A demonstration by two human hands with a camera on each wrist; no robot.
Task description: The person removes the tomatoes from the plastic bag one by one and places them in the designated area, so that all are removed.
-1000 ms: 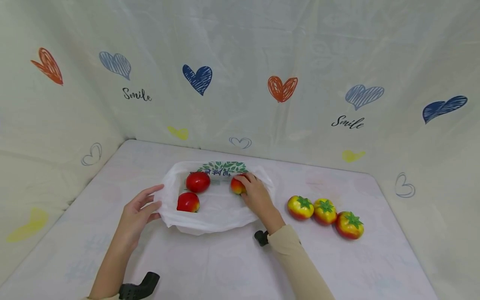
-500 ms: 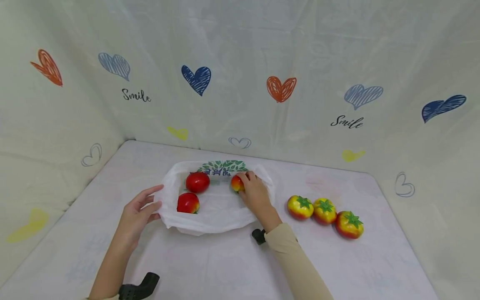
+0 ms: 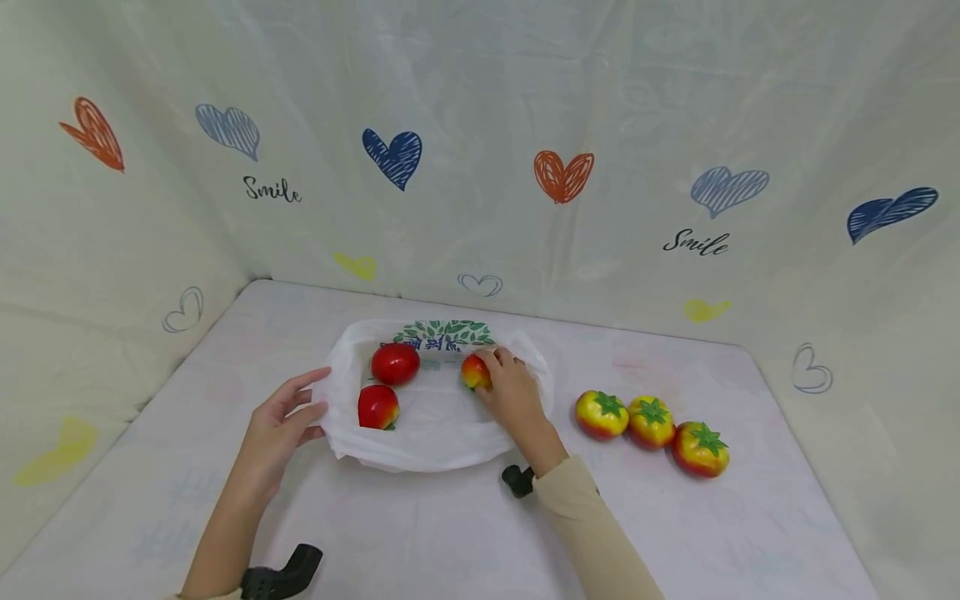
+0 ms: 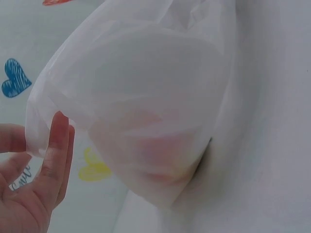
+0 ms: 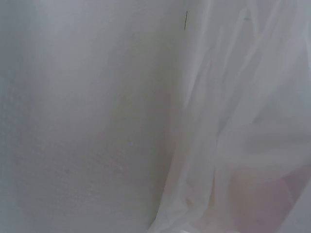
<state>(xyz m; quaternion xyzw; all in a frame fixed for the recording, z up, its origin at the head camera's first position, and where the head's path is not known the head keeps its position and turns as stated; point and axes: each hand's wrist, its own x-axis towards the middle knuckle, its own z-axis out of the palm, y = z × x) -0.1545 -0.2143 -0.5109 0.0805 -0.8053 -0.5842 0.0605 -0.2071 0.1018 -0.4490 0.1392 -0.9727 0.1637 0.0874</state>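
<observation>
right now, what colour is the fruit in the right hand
The fruit in the right hand is red shading to yellow, clearest in the head view.

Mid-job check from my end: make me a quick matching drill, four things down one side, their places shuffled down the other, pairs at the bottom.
Things
1. left hand
2. right hand
3. three yellow fruits with green tops
4. leaf print

Places
A. on the table, right of the plastic bag
B. in the bag's opening, holding a red-and-yellow fruit
C. on the bag's far side
D. at the bag's left edge

Pairs: 1-D, 2-B, 3-A, 4-C
</observation>
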